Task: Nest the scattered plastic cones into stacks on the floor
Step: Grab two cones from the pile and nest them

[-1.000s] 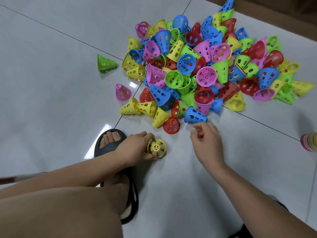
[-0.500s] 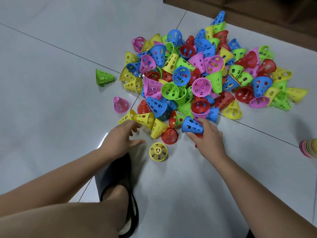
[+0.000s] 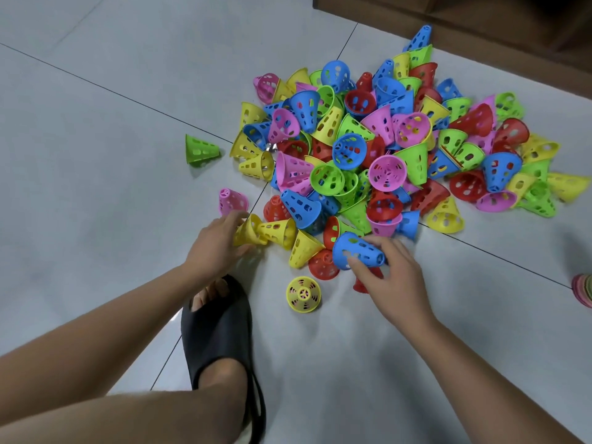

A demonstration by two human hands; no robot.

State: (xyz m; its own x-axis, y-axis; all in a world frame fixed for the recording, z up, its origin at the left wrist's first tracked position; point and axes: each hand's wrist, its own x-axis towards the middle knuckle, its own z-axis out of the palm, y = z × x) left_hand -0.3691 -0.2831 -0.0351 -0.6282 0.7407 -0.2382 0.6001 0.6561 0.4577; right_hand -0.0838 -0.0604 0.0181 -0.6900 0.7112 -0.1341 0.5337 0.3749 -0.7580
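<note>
Left hand (image 3: 214,244), off perforated yellow plastic cone (image 3: 303,294) now standing alone on grey tiled floor (image 3: 96,155), closing on lying yellow cone (image 3: 248,230) at edge of heap of mixed plastic cones (image 3: 400,149); right hand (image 3: 389,277), reaching in a second ago, now clamping blue perforated cone (image 3: 357,251), red cone (image 3: 368,280) tucked beneath; both hands fetching next pieces; heap barely dented.

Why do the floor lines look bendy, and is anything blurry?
Head view: the wide lens bows the tile seams near the edges; soft light glares palely on the floor beside the sandal; the pile of cones is sharp, and only the right hand looks slightly smeared.
</note>
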